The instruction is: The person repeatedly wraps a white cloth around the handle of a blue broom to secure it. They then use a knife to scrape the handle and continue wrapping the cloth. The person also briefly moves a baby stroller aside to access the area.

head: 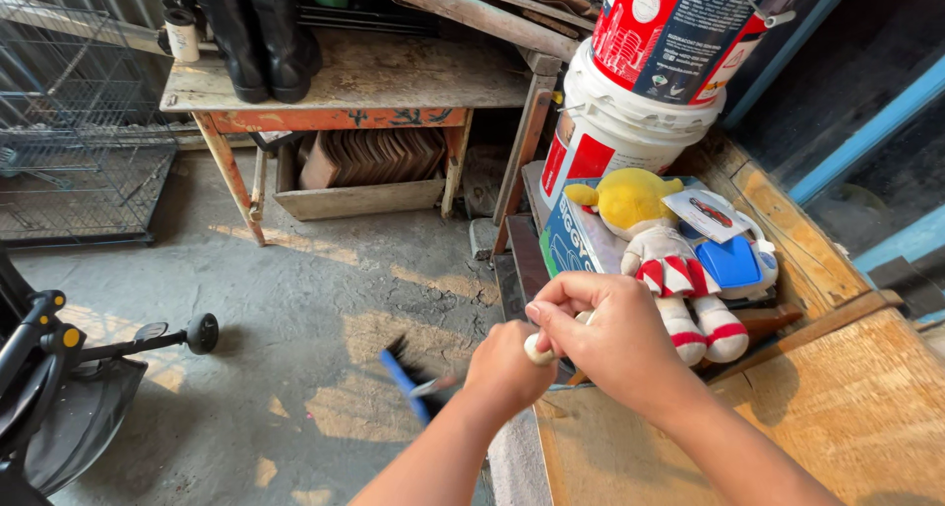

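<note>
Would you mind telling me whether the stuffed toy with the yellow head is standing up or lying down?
Lying down. The stuffed toy rests on its back on top of a box, its striped legs stretched toward the right hand.

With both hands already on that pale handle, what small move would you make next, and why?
Probably a short sweep toward the body: both the left hand and right hand grip the pale handle, and the blue brush head hangs low over the dusty concrete floor.
</note>
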